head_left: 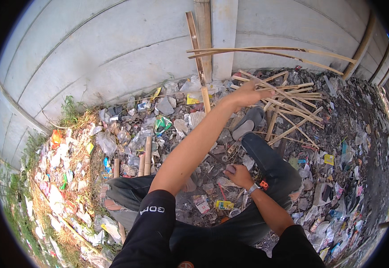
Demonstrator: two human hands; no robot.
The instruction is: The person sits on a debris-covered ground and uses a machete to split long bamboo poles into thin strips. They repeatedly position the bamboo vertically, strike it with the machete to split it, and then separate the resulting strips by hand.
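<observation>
The left hand [247, 94] reaches far into a tangle of bamboo strips [288, 100] that blocks the far right; the concrete wall [114, 49] closes the far side; litter [127, 138] crowds the left; the right hand [238, 175] rests near, between the knees.

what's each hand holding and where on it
The left hand grips thin bamboo strips at their near ends, above the pile. The right hand is closed round a small dark handle; what tool it belongs to cannot be told.
</observation>
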